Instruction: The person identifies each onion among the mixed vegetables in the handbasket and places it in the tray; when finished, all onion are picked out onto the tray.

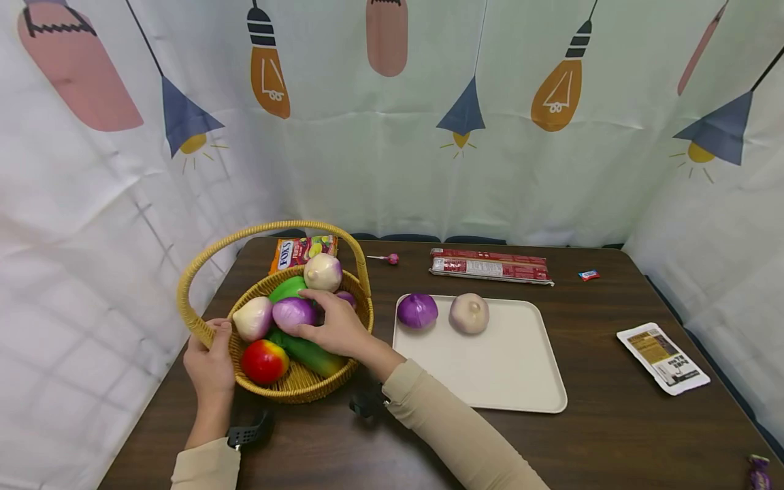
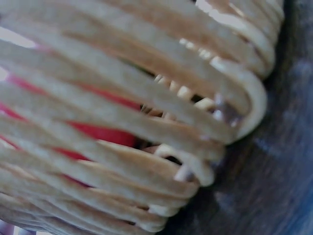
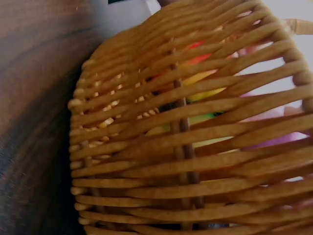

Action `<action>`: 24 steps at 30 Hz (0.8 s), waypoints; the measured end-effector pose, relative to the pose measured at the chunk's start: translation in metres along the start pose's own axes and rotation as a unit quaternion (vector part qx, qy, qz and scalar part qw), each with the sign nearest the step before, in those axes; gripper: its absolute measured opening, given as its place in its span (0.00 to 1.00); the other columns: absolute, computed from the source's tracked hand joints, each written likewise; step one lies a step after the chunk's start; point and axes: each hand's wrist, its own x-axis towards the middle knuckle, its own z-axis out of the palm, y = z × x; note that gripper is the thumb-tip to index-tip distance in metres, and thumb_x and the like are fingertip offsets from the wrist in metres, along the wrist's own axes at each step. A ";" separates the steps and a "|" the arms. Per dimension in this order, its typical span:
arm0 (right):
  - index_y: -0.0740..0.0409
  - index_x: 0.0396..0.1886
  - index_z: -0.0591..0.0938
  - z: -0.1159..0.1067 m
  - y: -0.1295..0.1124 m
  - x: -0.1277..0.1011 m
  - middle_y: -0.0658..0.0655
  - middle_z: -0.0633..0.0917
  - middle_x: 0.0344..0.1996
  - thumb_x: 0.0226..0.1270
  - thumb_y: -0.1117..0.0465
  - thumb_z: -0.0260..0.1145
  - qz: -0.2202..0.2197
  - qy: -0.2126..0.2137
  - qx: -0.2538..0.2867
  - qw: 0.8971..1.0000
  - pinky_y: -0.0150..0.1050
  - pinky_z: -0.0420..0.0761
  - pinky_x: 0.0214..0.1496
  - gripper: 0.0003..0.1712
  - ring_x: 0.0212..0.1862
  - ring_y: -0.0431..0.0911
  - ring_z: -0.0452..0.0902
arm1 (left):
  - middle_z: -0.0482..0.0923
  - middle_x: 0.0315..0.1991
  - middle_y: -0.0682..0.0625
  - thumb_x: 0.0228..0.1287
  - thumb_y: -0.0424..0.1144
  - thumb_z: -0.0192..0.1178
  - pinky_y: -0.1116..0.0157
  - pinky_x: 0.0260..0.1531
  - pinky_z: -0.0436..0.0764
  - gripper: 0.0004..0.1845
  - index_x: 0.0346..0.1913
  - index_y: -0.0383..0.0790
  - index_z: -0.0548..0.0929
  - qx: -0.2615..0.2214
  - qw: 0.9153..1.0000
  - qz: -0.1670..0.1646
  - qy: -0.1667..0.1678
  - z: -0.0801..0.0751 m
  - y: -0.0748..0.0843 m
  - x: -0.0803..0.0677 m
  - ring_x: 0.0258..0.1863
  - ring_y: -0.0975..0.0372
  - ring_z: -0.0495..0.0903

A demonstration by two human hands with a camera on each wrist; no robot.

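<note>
A wicker basket (image 1: 300, 393) with a tall hooped handle stands at the left of the table. My left hand (image 1: 211, 364) grips its left side by the foot of the handle, thumb on top. My right hand (image 1: 339, 325) reaches in from the right, thumb and fingers round a purple-and-white onion (image 1: 292, 314). About it in the basket lie two whitish onions (image 1: 253, 318), a green pepper-like vegetable (image 1: 288, 288), a long green vegetable (image 1: 312, 355) and a red-yellow round fruit (image 1: 265, 362). Another purple piece (image 1: 346, 298) is partly hidden behind my right hand. Both wrist views mostly show basket weave (image 2: 122, 112).
Right of the basket, a white tray (image 1: 490, 381) bears a purple onion (image 1: 418, 311) and a pale onion (image 1: 469, 314). Behind are a candy bag (image 1: 303, 252), a lollipop (image 1: 392, 258) and a long red packet (image 1: 490, 265). A white pouch (image 1: 663, 358) lies at the right.
</note>
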 end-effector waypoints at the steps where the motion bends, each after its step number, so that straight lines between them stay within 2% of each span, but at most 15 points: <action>1: 0.51 0.69 0.70 0.001 0.000 0.002 0.49 0.76 0.63 0.61 0.48 0.71 -0.001 -0.009 -0.018 1.000 0.33 0.73 0.59 0.38 0.58 0.39 0.75 | 0.78 0.29 0.63 0.67 0.40 0.60 0.72 0.34 0.67 0.13 0.40 0.31 0.81 -0.003 1.000 0.000 0.000 0.000 0.000 0.000 0.32 0.65 0.70; 7: 0.50 0.75 0.62 0.006 -0.004 0.004 0.52 0.71 0.67 0.58 0.42 0.72 0.010 -0.050 -0.092 0.994 0.38 0.71 0.64 0.49 0.63 0.43 0.71 | 0.78 0.28 0.64 0.67 0.40 0.60 0.72 0.33 0.67 0.13 0.40 0.29 0.80 -0.002 1.000 0.004 0.001 0.000 0.002 -0.001 0.31 0.65 0.69; 12: 0.50 0.74 0.63 0.007 -0.008 0.000 0.54 0.68 0.63 0.57 0.41 0.71 0.019 -0.046 -0.104 0.993 0.39 0.74 0.60 0.48 0.57 0.44 0.74 | 0.77 0.28 0.64 0.67 0.39 0.60 0.72 0.33 0.67 0.12 0.40 0.30 0.80 -0.002 1.000 0.001 -0.001 0.000 0.004 -0.002 0.31 0.65 0.69; 15: 0.48 0.71 0.65 0.007 -0.007 -0.007 0.53 0.68 0.60 0.55 0.44 0.71 0.017 -0.011 -0.071 0.997 0.37 0.76 0.56 0.45 0.53 0.42 0.74 | 0.77 0.28 0.64 0.67 0.40 0.60 0.72 0.33 0.67 0.12 0.40 0.31 0.80 0.004 1.000 -0.004 -0.001 0.000 0.005 -0.004 0.31 0.65 0.69; 18: 0.47 0.70 0.64 -0.002 -0.009 -0.019 0.53 0.67 0.60 0.53 0.49 0.72 0.007 0.020 0.005 1.000 0.35 0.77 0.54 0.45 0.53 0.41 0.73 | 0.77 0.28 0.64 0.67 0.39 0.60 0.72 0.33 0.67 0.11 0.39 0.32 0.80 0.008 1.000 -0.008 -0.006 -0.001 0.005 -0.005 0.31 0.64 0.69; 21: 0.48 0.71 0.63 -0.018 -0.013 -0.036 0.53 0.69 0.61 0.54 0.56 0.73 -0.012 0.032 0.089 0.995 0.34 0.80 0.49 0.45 0.53 0.41 0.73 | 0.77 0.29 0.63 0.67 0.38 0.60 0.72 0.33 0.67 0.08 0.36 0.34 0.81 0.001 1.000 -0.003 -0.007 0.000 0.006 -0.005 0.31 0.64 0.69; 24: 0.48 0.72 0.63 -0.038 -0.012 -0.052 0.53 0.71 0.61 0.54 0.63 0.73 -0.023 0.035 0.138 0.990 0.34 0.82 0.42 0.45 0.51 0.42 0.74 | 0.78 0.29 0.62 0.67 0.37 0.60 0.72 0.32 0.68 0.08 0.36 0.34 0.81 -0.011 1.000 0.000 -0.006 0.000 0.007 -0.003 0.31 0.64 0.69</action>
